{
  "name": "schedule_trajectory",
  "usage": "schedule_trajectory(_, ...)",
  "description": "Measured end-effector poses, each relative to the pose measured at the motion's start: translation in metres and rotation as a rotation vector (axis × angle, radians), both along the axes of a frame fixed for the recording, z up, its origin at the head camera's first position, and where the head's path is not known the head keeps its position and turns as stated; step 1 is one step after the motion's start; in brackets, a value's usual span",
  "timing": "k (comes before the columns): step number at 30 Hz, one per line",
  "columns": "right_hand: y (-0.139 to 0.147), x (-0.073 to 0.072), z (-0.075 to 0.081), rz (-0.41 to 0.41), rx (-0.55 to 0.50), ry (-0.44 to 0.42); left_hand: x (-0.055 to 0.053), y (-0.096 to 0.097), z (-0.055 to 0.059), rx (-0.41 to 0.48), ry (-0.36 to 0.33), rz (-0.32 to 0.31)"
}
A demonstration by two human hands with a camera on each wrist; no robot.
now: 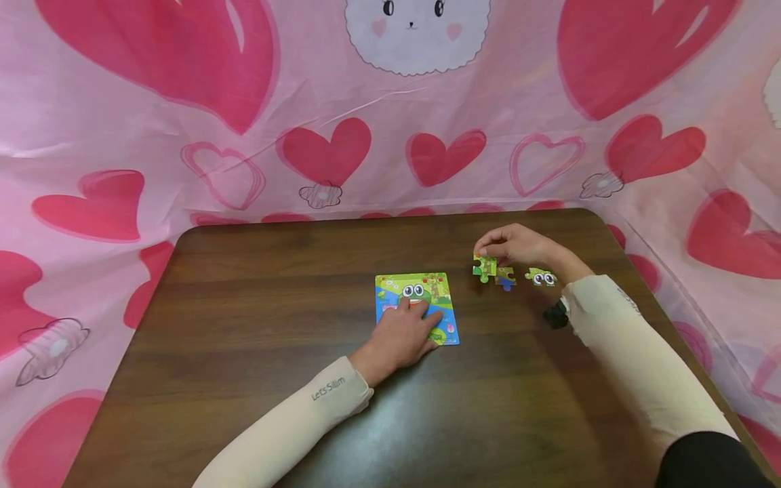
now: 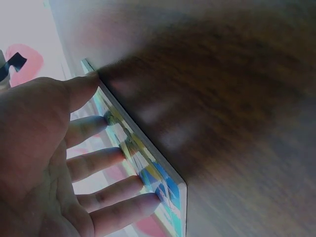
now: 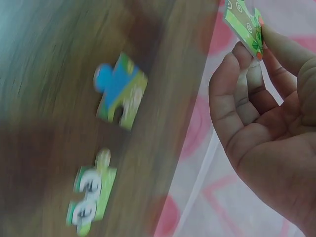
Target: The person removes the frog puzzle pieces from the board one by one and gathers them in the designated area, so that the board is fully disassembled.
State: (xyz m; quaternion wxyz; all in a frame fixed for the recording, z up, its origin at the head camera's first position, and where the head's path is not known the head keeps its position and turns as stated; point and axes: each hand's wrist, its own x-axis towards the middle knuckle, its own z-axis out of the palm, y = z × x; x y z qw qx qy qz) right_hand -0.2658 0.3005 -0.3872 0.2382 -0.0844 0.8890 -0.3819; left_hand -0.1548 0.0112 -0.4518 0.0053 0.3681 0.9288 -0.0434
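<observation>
My left hand (image 1: pixel 398 335) rests with spread fingers on a square frog picture board (image 1: pixel 450 318), covering its lower middle. In the left wrist view the thumb and fingertips touch the board (image 2: pixel 173 190) along its edge and face. To the right, my right hand (image 1: pixel 517 244) pinches a green jigsaw piece (image 1: pixel 485 268) between thumb and fingers, held up off the table. Below that hand lies a blue and green jigsaw piece (image 3: pixel 126 91). Farther right lies a piece with two cartoon eyes (image 1: pixel 541 277), also flat on the wood.
Everything lies on a dark brown wooden table (image 1: pixel 256 318). A pink cloth (image 1: pixel 390 163) with red hearts hangs behind and beside it. A small black object (image 1: pixel 556 315) sits at the right wrist, by the cream sleeve (image 1: pixel 616 339).
</observation>
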Motion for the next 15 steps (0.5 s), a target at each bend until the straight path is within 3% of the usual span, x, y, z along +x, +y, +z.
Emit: schedule_trajectory(15,0.086,0.011,0.011,-0.036,0.098,0.003,-0.001,0.000,-0.002,-0.001,-0.030,0.008)
